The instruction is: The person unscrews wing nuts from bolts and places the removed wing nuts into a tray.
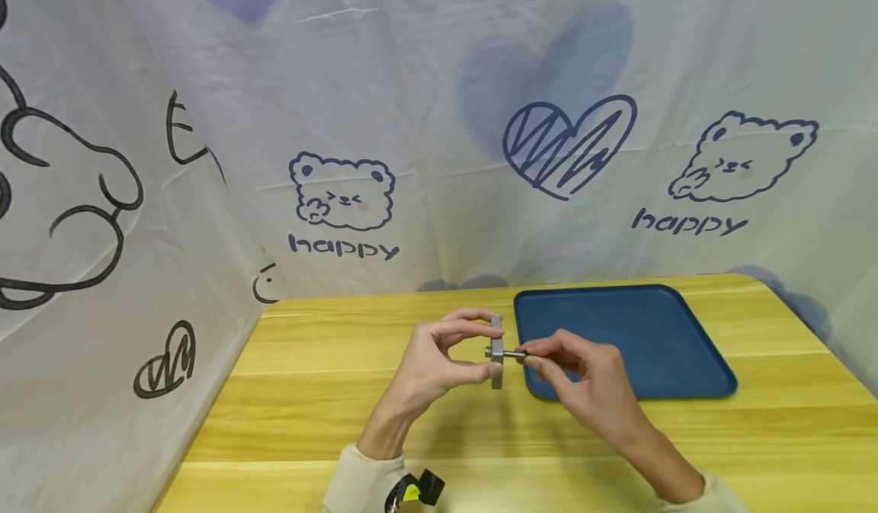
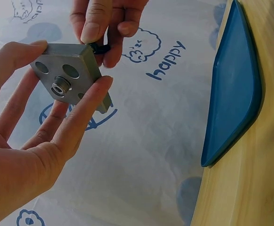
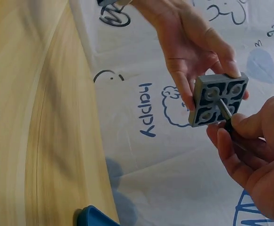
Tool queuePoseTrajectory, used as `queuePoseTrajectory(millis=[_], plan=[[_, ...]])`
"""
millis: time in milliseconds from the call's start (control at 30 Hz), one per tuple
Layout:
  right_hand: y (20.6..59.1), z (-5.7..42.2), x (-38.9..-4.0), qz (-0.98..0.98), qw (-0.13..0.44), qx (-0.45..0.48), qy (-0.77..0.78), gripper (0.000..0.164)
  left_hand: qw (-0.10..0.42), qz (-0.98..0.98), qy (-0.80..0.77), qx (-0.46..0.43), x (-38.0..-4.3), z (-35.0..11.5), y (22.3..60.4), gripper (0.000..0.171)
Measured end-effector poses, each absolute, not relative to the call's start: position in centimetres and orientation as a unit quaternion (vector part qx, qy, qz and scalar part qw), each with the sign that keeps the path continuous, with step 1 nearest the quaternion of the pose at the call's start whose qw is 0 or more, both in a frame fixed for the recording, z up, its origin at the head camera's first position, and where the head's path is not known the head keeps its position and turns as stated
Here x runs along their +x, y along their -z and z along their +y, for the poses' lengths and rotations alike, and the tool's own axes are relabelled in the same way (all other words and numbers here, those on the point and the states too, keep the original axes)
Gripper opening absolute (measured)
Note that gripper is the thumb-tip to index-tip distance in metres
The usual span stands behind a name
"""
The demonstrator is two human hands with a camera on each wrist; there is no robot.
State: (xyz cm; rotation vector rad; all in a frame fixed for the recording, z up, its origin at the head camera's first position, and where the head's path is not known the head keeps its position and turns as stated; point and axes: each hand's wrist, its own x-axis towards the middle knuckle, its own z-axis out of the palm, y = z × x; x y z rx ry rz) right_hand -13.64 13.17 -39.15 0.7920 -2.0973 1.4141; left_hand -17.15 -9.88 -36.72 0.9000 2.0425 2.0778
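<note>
A square grey metal plate [image 1: 497, 379] is held on edge by my left hand [image 1: 428, 364], its fingers and thumb on opposite edges. In the left wrist view the plate [image 2: 86, 69] shows round holes near its corners and a short round metal fitting [image 2: 60, 86] standing out at its centre. The other face, with dark recesses, shows in the right wrist view. From the middle of that face a thin metal rod [image 3: 225, 109] reaches toward my right hand [image 1: 593, 379]. Fingertips of the right hand pinch the rod's black end [image 3: 228, 125], partly covering it.
A blue tray [image 1: 638, 345] lies on the yellow wood-grain table [image 1: 309, 391], behind and beside the right hand. White cloth [image 1: 439, 155] with printed bears and hearts hangs behind the table and along its left side. A dark strap device [image 1: 414, 490] sits at the left wrist.
</note>
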Motion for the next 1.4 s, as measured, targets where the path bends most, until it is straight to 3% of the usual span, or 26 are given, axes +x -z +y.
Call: queuePoseTrajectory(millis=[200,333,467,733,1167,1400], plan=[[39.3,13.2,-13.9,-0.783,0.285,0.319,-0.452,0.03,0.063,0.646,-0.706,0.282,-17.2,-10.1,36.8,0.038],[39.5,13.1,-14.1,-0.767,0.334,0.359,-0.415,0.002,0.074,0.627,-0.728,0.269,-17.2,-10.3,36.8,0.041],[39.7,12.9,-14.4,-0.73,0.409,0.4,-0.375,0.027,0.082,0.613,-0.742,0.258,-17.0,-10.2,36.6,0.041],[39.3,12.6,-14.5,-0.664,0.513,0.458,-0.293,0.023,0.094,0.603,-0.752,0.248,-16.8,-10.1,36.4,0.035],[38.4,12.6,-14.4,-0.607,0.558,0.504,-0.258,0.021,0.145,0.574,-0.773,0.227,-16.5,-10.2,35.9,0.035],[39.0,12.8,-14.5,-0.636,0.534,0.481,-0.282,0.02,0.133,0.584,-0.768,0.226,-16.5,-10.3,35.9,0.035]])
